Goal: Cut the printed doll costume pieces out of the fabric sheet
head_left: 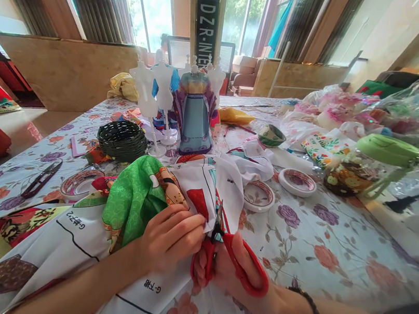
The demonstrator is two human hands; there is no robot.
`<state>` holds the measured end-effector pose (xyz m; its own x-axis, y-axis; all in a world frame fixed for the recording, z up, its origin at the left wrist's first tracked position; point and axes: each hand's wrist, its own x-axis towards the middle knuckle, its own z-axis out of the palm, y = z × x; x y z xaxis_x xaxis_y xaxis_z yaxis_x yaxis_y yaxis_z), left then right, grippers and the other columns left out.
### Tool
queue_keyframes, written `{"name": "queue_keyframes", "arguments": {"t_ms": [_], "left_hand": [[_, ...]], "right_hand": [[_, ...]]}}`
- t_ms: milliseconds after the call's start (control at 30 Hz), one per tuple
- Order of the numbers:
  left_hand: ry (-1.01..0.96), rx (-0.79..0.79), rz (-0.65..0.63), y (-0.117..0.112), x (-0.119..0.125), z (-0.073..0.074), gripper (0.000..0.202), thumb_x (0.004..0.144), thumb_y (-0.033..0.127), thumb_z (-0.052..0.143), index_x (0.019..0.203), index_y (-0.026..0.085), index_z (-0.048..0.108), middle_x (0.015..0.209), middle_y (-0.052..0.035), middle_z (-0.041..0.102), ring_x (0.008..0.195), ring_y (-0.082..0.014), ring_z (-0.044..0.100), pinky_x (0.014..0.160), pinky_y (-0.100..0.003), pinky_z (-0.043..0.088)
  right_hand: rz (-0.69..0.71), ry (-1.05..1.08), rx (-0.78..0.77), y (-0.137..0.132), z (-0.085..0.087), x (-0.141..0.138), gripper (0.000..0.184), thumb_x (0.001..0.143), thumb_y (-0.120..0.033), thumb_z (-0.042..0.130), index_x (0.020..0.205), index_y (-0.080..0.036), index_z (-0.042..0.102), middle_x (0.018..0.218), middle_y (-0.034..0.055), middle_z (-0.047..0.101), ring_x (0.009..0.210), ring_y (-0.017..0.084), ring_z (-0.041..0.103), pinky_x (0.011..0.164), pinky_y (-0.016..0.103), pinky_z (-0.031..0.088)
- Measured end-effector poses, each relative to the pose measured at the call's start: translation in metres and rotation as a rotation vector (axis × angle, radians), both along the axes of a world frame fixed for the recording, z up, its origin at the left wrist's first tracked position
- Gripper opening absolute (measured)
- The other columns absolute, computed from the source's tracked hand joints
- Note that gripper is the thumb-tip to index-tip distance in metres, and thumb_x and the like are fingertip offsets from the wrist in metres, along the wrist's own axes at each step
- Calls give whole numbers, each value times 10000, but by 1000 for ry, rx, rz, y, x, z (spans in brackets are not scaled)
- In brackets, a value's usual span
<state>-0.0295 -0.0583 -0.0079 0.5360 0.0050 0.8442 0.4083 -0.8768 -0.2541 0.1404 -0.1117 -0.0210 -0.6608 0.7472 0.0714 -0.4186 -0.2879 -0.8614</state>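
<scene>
My right hand (230, 267) is closed round the red handles of a pair of scissors (250, 268), whose blades point away from me and stand slightly apart at the edge of a printed fabric (149, 295). Close beside the blades, my left hand (176, 236) pinches that white fabric, fingers curled. The cloth carries green, red and patterned areas, black outlines and printed characters. It spreads over the table's near left and bunches up ahead of my hands. Exactly where the blades meet the cloth is partly hidden by my fingers.
Ahead stand white mini dress forms (162, 87), one in a blue-purple gown (195, 118). A dark woven basket (122, 140), thread snips (41, 179), tape rolls (297, 182) and a green-lidded jar (374, 163) surround the cloth on the flowered tablecloth (310, 245). Plastic-wrapped items (338, 108) lie right.
</scene>
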Motion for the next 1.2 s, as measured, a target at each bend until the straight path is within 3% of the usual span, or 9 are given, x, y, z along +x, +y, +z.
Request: {"name": "queue_keyframes", "arguments": {"t_ms": [300, 467, 600, 867, 1067, 1200], "left_hand": [[-68, -21, 44, -3, 3, 9, 72, 832, 55, 563, 853, 123, 574, 787, -77, 705, 684, -139, 651, 664, -281, 571], [-74, -14, 24, -3, 3, 7, 56, 839, 66, 559, 844, 119, 576, 788, -79, 706, 689, -135, 643, 664, -286, 572], [-49, -10, 10, -1, 3, 5, 59, 839, 64, 562, 844, 118, 583, 800, -72, 704, 696, -127, 643, 676, -283, 561], [-24, -12, 6, -1, 1, 2, 75, 823, 50, 578, 848, 121, 586, 824, -71, 704, 702, -125, 637, 691, -288, 560], [-22, -14, 10, -2, 2, 2, 73, 818, 44, 578, 840, 114, 582, 819, -78, 705, 694, -127, 636, 680, -287, 554], [-25, -13, 3, -1, 3, 3, 71, 814, 35, 575, 834, 103, 576, 804, -90, 703, 682, -132, 636, 685, -297, 556]], "right_hand": [[34, -26, 43, -1, 7, 3, 641, 832, -784, 252, 776, -210, 529, 738, 71, 558, 810, 216, 558, 802, 377, 466], [19, -40, 39, -2, -2, 5, 650, 841, -783, 231, 803, -211, 536, 755, 56, 538, 811, 198, 547, 814, 374, 469], [-5, -22, 40, -2, -6, 7, 677, 857, -771, 160, 800, -211, 536, 738, 49, 516, 771, 190, 548, 742, 361, 492], [-8, -101, 39, -5, 0, 11, 641, 842, -784, 205, 763, -224, 507, 667, 26, 477, 645, 171, 496, 612, 325, 472], [-66, -92, 13, -6, -13, 12, 650, 835, -795, 231, 702, -202, 464, 591, -6, 426, 536, 118, 419, 523, 269, 388], [-97, -158, -76, -8, -10, 11, 702, 776, -857, 222, 614, -197, 399, 501, -35, 375, 413, 74, 355, 416, 227, 289]]}}
